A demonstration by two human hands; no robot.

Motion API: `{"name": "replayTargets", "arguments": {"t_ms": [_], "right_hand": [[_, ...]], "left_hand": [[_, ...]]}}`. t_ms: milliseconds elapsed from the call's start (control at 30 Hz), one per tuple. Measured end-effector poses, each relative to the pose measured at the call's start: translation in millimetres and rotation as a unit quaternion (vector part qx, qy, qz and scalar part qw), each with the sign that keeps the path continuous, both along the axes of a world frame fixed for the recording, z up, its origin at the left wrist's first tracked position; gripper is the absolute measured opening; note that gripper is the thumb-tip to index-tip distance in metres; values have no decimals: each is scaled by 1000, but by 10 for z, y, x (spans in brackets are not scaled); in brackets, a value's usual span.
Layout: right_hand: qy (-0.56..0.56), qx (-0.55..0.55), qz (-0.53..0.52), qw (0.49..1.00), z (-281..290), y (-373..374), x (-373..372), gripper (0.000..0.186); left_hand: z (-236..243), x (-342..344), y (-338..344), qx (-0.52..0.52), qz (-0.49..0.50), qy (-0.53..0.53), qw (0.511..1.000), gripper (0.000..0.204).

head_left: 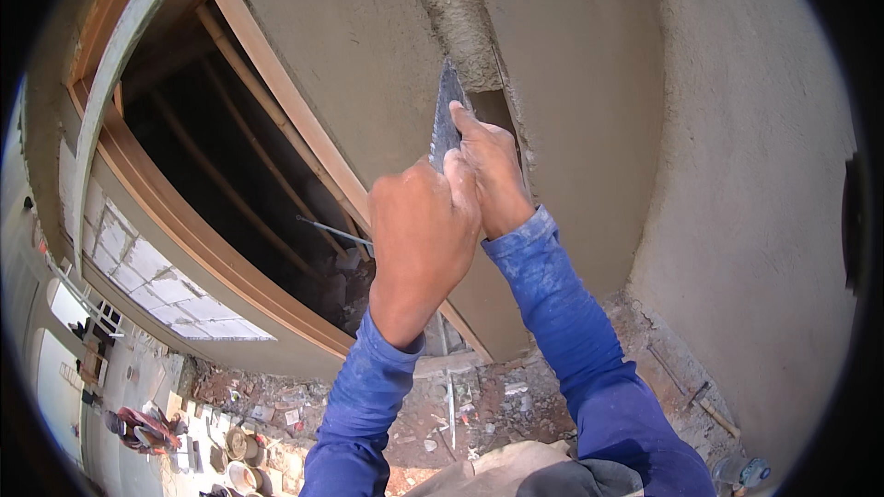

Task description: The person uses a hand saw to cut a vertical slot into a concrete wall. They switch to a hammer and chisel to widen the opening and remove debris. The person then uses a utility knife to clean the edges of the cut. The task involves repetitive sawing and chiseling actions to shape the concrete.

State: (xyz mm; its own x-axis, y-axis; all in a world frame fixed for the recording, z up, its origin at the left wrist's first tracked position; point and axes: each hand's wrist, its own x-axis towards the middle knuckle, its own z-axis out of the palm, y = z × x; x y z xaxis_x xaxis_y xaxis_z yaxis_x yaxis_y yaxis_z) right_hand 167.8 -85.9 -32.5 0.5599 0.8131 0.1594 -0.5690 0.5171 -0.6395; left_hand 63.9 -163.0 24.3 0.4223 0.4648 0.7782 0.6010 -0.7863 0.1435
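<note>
My left hand [422, 237] is closed in a fist around the lower end of a grey, pointed saw blade [447, 115] with teeth along its left edge; any handle is hidden inside the fist. My right hand [493, 170] grips the same blade from the right, its thumb lying up along the metal. The tip points up toward a rough, recessed strip [458, 23] in the smooth grey plastered wall [359, 46]. Just right of the blade, a dark rectangular gap [494, 112] shows in that strip, partly covered by my right hand. Whether the blade touches the wall I cannot tell.
Left of my hands stands a wooden frame [267, 64] around a dark opening. Rubble [497, 405] covers the ground below. A hammer [718, 419] and a clear bottle [737, 471] lie at lower right. Another person [143, 430] is at far lower left, near buckets [241, 446].
</note>
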Motion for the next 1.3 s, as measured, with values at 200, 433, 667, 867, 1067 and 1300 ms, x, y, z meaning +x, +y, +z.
{"name": "replayTargets", "arguments": {"t_ms": [200, 433, 667, 867, 1067, 1300], "right_hand": [[1, 0, 24, 1000, -198, -246, -28, 34], [-16, 56, 20, 998, 250, -37, 132, 41], [-35, 26, 15, 999, 168, 8, 18, 30], [-5, 13, 39, 999, 101, -44, 86, 30], [4, -15, 22, 1000, 211, -20, 102, 33], [-103, 8, -15, 995, 332, -9, 59, 35]], "left_hand": [[-61, 117, 389, 27, -53, 13, 998, 39], [40, 97, 362, 9, -26, 16, 999, 39], [106, 39, 78, 39, -8, -27, 999, 39], [74, 72, 116, 8, -23, -26, 999, 40], [-22, 64, 357, 33, -42, 7, 999, 42], [116, -44, 194, 55, 19, 2, 998, 42]]}}
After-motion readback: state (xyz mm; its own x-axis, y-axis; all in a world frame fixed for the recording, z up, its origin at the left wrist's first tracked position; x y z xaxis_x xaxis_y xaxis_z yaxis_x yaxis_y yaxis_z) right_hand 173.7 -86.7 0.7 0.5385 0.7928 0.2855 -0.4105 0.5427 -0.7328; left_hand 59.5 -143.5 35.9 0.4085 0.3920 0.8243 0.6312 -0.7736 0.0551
